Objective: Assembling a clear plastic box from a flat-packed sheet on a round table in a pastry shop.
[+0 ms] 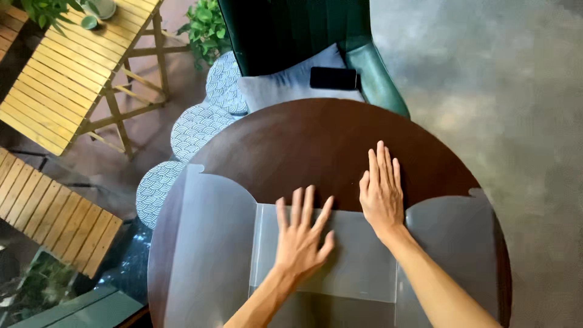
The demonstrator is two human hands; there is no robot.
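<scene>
Pressing flat, fingers spread wide, left hand [300, 240] and right hand [382, 194] smooth a translucent plastic sheet [212, 243] (glossy) on the round dark-wood table [310, 140].

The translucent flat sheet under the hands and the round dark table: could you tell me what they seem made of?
Translucent flat sheet: probably thin frosted plastic; the tabletop shows faintly through, with soft glare. Round dark table: looks like dark brown wood or veneer, smooth, low sheen.

Two hands [300, 240] [381, 191], one round table [316, 146], one phone [333, 78], three patterned cushions [195, 127], one translucent sheet [212, 243]
</scene>
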